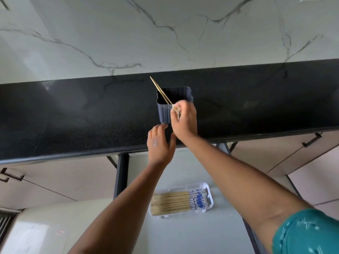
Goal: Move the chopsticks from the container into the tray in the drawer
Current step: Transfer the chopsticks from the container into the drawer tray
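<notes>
Head view, nearest us, shows the tray (209, 186) lying in the open drawer (183, 231) below the container, and we see it already lined with chopsticks in the tray (176, 202), laid flat and parallel with their blue-patterned ends toward our right; we judge most of the job is done, since they need to lie in one direction to fit the narrow tray. Above the tray and just short of the container, our left hand (159, 142) rests on the front of the black tabletop (73, 114), its fingers loose and spread with nothing in them, the tips close to the container's base; we take it that this hand is there to steady the container while the other one pulls. On the tabletop stands the dark ribbed container (164, 112), upright, and at its near rim our right hand (184, 118) has its fingers pinched around the decorated ends of the last chopsticks (161, 90), which slant out of the opening up and to the left of the container. Whether more remain inside we cannot tell, as the interior is dark. Little stands in the way: the tabletop's front edge overhangs the drawer, so the pair should be lifted out of the container and over that edge before going down. Beyond the container rises the marble wall (165, 33), and cabinet handles show to either side below the tabletop.
</notes>
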Motion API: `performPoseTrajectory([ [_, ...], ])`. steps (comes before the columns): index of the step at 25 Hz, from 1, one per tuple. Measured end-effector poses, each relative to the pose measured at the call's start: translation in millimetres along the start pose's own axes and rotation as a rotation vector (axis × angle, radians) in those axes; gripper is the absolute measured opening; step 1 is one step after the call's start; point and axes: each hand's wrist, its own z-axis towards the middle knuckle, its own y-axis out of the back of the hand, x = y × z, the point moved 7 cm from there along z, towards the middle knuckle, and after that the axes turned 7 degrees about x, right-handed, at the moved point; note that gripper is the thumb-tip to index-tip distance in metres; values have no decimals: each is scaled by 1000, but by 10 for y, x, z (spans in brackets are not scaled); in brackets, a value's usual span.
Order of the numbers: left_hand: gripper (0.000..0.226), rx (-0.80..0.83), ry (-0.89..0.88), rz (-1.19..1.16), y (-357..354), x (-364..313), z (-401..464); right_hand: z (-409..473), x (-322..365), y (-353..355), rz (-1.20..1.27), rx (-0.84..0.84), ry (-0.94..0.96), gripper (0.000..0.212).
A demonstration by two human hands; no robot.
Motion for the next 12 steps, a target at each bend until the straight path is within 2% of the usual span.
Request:
performPoseTrajectory([
  [2,44,45,-8,40,96,-114,420,636,123,-189,-78,156,-27,20],
  [5,48,161,127,0,111,28,886,1260,-75,-728,-500,648,-237,31],
  [7,42,115,160,-49,159,124,1038,1383,-288,-934,-807,944,-331,39],
  [9,36,54,129,-81,173,165,1073,1425,-496,-1002,-967,1053,-376,40],
  [12,32,48,137,-109,125,268,1033,1363,-649,-1129,-888,1088,-366,17],
])
